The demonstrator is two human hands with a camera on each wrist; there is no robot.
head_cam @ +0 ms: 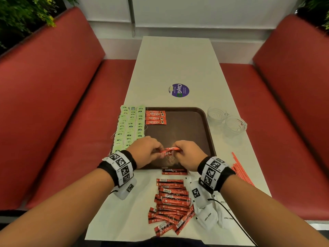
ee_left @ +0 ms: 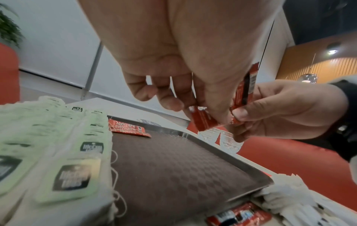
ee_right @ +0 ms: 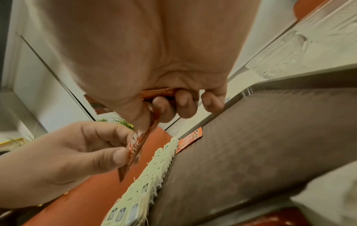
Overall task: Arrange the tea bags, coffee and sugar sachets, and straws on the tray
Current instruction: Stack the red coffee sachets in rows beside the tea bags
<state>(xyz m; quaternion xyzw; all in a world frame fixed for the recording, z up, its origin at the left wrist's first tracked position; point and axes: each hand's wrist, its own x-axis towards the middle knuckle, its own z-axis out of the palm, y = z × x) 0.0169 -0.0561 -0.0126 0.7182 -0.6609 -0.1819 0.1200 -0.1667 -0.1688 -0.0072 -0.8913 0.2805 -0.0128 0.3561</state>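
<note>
Left hand (head_cam: 146,152): pinching one end of the held coffee sachets (head_cam: 169,152) above the tray's near edge.
Right hand (head_cam: 187,154): fingers curled round the other end.
Tray (head_cam: 199,132): tea bags (head_cam: 129,127) in rows along its left edge; laid sachets (head_cam: 155,117) by its far-left corner.
Table (head_cam: 176,65): loose coffee sachets (head_cam: 171,202) and sugar sachets (head_cam: 208,217) at the near edge, straws (head_cam: 241,167) along the right edge.
</note>
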